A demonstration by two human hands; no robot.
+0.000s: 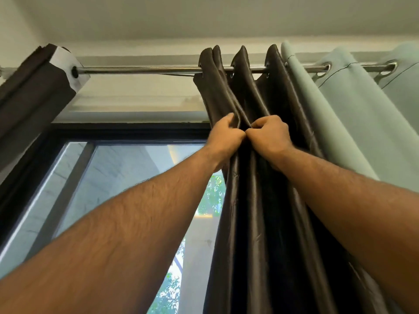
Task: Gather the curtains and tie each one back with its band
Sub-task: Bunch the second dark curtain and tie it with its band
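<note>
I am looking up at a metal curtain rod (145, 69) that runs across the upper part of the frame, just under a pale ceiling (204, 17). The dark brown curtain (256, 211) hangs from it right of centre, bunched into tight folds that drop out of the bottom of the frame. My left hand (223, 134) grips a fold from the left, fingers curled round the fabric; my right hand (267, 134) pinches the next fold, fingers clenched on it. The two hands touch at the knuckles near the middle of the frame. Just right of the brown cloth, a pale green curtain (353, 114) hangs on the same rod by metal eyelets and fills the upper right. At upper left a second dark curtain (29, 91) sits pushed against the rod's end. Below the rod, a dark-framed window (118, 168) takes the left and centre, showing a grey wall and green leaves outside.
</note>
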